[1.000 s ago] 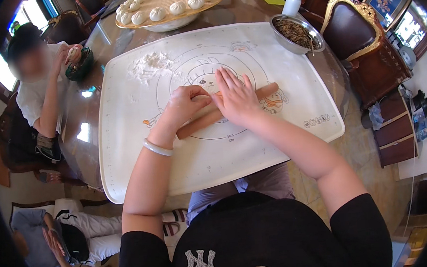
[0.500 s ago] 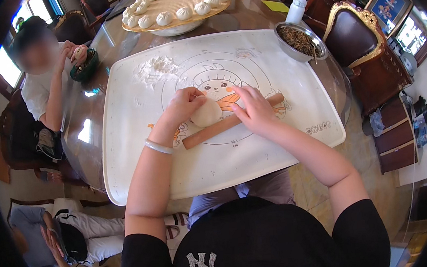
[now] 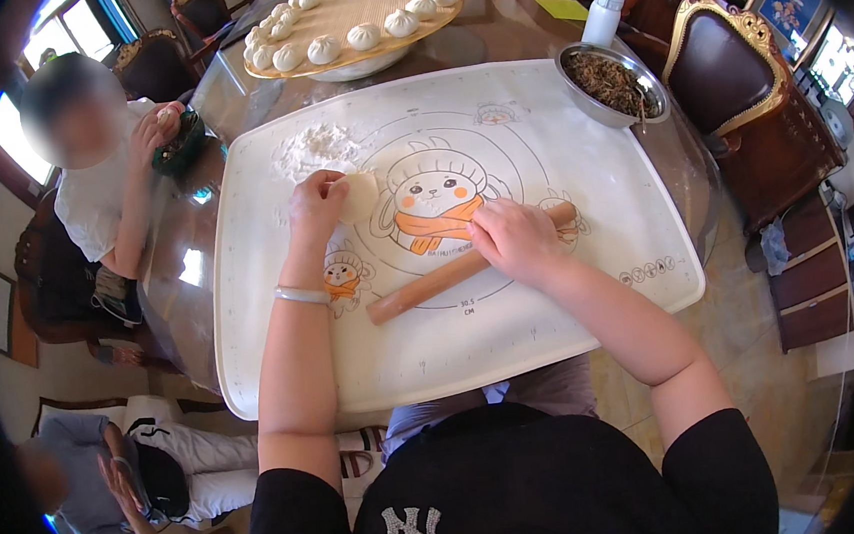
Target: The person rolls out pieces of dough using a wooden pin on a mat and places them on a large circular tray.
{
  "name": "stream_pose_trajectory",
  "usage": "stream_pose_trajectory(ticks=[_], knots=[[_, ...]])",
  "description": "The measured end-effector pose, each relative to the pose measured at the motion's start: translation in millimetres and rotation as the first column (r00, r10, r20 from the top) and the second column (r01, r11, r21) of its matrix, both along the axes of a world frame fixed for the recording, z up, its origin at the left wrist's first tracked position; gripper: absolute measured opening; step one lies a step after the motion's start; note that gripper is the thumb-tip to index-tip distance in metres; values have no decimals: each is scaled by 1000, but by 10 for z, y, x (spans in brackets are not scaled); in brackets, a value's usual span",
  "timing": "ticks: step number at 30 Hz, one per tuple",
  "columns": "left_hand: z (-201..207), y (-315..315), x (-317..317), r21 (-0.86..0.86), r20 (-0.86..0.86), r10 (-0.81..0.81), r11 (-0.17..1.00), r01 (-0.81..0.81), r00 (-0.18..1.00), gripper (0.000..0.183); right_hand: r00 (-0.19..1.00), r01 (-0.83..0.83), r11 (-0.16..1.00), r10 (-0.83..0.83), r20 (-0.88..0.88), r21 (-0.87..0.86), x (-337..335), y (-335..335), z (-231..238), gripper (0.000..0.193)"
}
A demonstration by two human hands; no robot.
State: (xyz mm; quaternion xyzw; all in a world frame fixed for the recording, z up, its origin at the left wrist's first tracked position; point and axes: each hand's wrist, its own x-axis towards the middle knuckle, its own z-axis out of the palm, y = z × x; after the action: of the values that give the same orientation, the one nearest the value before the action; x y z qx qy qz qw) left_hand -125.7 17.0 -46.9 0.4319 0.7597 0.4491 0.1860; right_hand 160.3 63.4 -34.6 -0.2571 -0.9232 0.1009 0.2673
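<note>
A round, flat dough wrapper (image 3: pixel 358 198) is pinched by its left edge in my left hand (image 3: pixel 317 213), just in front of the flour pile (image 3: pixel 318 151). My right hand (image 3: pixel 519 242) lies over the wooden rolling pin (image 3: pixel 429 286), fingers curled closed around it and covering a stretch toward its right end. The pin rests slantwise on the white baking mat (image 3: pixel 513 345), its left end nearer me. A printed cartoon animal and rings show on the mat between my hands.
A woven tray (image 3: pixel 367 11) of pleated buns (image 3: pixel 364 37) stands at the back. Far right are a metal bowl of dark filling (image 3: pixel 610 84) and a white bottle (image 3: pixel 603 16). One person sits at the left with a dark green bowl (image 3: pixel 180 146); another sits lower left.
My left hand has carried the wrapper from beside the pin leftward and away, toward the flour. My right hand's fingers, spread before, have curled in over the pin.
</note>
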Motion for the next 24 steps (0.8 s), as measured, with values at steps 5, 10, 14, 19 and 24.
stream_pose_trajectory(ticks=[5, 10, 14, 19, 24], knots=[[48, -1, 329, 28, 160, -281, 960, 280, 946, 23, 1000, -26, 1000, 26, -8, -18, 75, 34, -9, 20], [46, -16, 355, 177, -486, -154, 947, 269, 860, 32, 1000, -19, 999, 19, -2, -35, 106, 43, -16, 20], [-212, -114, 647, -53, -724, -347, 890, 453, 597, 51, 1000, -25, 999, 26, 12, -43, 88, 24, 13, 20], [69, -183, 1049, -305, -667, -595, 767, 565, 448, 60, 1000, -21, 999, 21, 8, -34, 118, 62, -17, 20], [-8, -126, 751, -310, -708, -375, 927, 213, 599, 57, 999, -20, 998, 21, 27, -52, 96, 29, 22, 19]])
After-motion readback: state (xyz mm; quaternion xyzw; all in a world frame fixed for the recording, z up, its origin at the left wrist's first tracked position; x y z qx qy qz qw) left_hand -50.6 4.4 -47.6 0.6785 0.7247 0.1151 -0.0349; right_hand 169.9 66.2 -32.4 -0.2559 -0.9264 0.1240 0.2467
